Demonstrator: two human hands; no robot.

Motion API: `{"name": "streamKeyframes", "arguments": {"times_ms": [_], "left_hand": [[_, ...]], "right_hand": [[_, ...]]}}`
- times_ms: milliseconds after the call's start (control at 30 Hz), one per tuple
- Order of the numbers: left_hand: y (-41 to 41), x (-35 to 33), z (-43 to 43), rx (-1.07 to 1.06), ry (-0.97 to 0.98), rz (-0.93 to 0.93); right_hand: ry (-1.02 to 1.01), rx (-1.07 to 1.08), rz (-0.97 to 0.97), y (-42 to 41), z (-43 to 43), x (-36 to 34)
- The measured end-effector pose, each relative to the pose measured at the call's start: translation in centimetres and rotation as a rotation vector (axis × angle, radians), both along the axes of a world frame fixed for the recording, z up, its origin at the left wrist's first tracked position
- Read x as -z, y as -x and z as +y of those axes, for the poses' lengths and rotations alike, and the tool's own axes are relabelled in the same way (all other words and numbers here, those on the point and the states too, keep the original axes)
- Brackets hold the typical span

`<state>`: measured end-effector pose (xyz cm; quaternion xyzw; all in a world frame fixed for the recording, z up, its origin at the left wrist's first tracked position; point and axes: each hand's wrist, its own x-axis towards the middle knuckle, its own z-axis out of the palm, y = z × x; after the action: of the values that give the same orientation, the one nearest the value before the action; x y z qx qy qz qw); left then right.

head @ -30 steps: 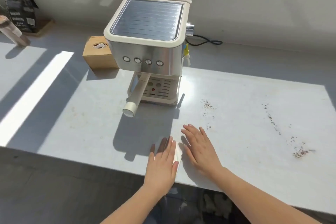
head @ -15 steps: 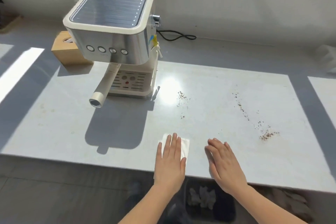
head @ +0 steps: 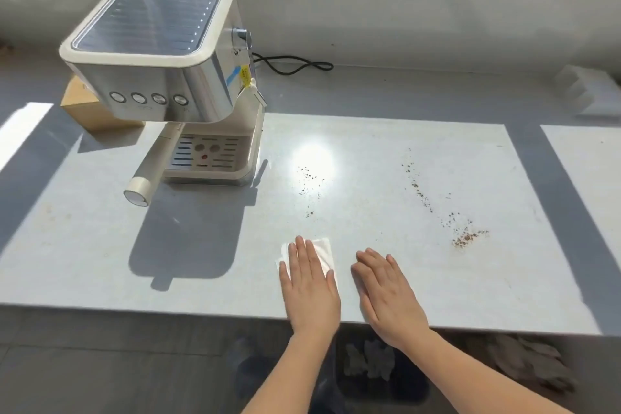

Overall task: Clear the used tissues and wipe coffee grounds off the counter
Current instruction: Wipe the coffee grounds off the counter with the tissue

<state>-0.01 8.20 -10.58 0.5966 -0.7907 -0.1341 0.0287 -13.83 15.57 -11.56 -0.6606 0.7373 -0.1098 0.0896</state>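
Note:
A folded white tissue (head: 324, 252) lies flat near the counter's front edge. My left hand (head: 309, 289) presses flat on it, fingers together and extended. My right hand (head: 386, 292) rests palm down on the bare counter just to the right, holding nothing. Coffee grounds (head: 311, 178) are scattered beyond the tissue in a sunlit patch. A longer trail of grounds (head: 421, 191) runs to a small pile (head: 467, 237) at the right. Crumpled tissues (head: 369, 360) sit in a dark bin below the counter edge.
An espresso machine (head: 161, 60) stands at the back left, its portafilter handle (head: 151, 171) jutting forward. A wooden box (head: 87, 107) sits behind it. A black cord (head: 292, 65) runs along the wall. A white object (head: 591, 91) is at the far right.
Both hands slid forward slightly on the counter, the left keeping the tissue under it. My view has shifted a little, so the machine appears further right.

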Motion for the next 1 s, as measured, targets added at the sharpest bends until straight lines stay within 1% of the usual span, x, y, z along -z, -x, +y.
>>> {"name": "streamKeyframes", "arguments": {"times_ms": [67,167,233,333,367,433,500,533,600,733,867,1000], "left_hand": [[2.5,-0.3,1.7,-0.016,-0.031,-0.037],[1.9,-0.4,0.5,-0.101,-0.051,-0.075],[0.3,-0.9,-1.1,-0.216,-0.083,-0.029],[-1.4,-1.3,-3.2,-0.391,-0.113,0.097],[-1.5,-1.3,-3.6,-0.402,-0.095,0.094],[-1.0,-1.2,-3.7,-0.354,-0.062,0.080],[0.1,-0.9,-2.9,-0.261,-0.060,0.102],[0.6,-0.7,-2.1,-0.219,-0.051,0.092],[1.7,-0.3,-0.9,-0.176,-0.032,0.049],[4.6,-0.6,-0.3,-0.200,-0.070,0.021],[5.3,-0.6,-0.2,-0.225,-0.042,0.023],[4.4,-0.7,0.5,-0.148,-0.021,0.015]], "right_hand": [[0.018,-0.002,-0.025,-0.3,0.0,-0.4],[0.123,0.071,-0.118,0.8,0.8,-1.4],[0.206,0.211,-0.162,3.3,1.9,-2.2],[0.239,0.540,-0.156,9.0,4.6,-2.9],[0.208,0.663,-0.124,11.1,5.5,-2.9],[0.067,0.867,-0.074,14.4,7.0,-2.4],[-0.107,0.973,-0.021,16.1,7.6,-1.6],[-0.173,0.992,0.021,16.4,7.6,-1.2],[-0.212,1.001,0.093,16.6,7.4,-0.6],[-0.236,1.023,0.100,16.6,7.2,-0.5],[-0.211,1.066,0.109,16.8,6.9,-0.1],[-0.154,1.068,0.093,16.7,7.0,0.4]]}}
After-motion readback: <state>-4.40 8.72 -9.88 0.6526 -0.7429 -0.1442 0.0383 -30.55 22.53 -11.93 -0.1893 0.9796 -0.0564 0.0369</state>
